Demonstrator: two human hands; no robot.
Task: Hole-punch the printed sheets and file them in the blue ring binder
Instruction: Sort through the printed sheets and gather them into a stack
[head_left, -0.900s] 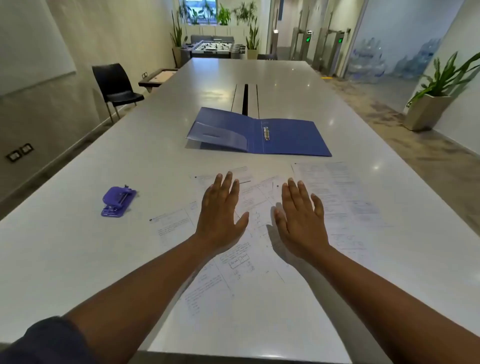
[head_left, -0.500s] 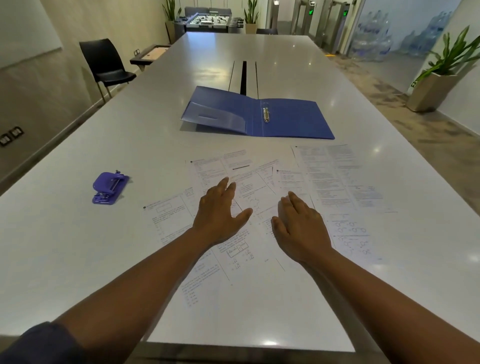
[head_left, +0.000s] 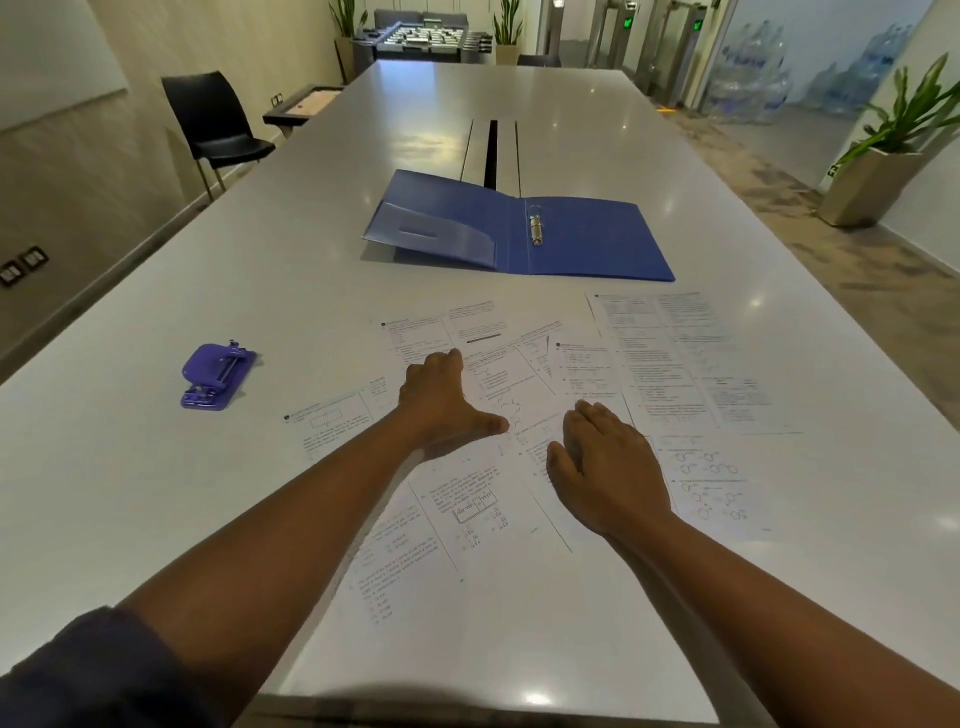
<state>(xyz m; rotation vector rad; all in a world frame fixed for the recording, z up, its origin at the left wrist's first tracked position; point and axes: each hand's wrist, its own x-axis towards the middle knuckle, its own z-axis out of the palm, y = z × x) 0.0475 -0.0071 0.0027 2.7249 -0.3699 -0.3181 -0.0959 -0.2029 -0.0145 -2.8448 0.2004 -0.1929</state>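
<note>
Head view: flat hands on thin printed sheets.

bare worktop lies between the hole punch and the sheets. the open binder blocks reach beyond them.

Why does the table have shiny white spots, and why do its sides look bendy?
Head view: the glossy table mirrors the room's lights as bright spots, one near the front edge and some right of the blue ring binder. Head view: the wide-angle lens bows and spreads the edges. Head view: soft shadows sit beneath the left hand and right hand.
</note>
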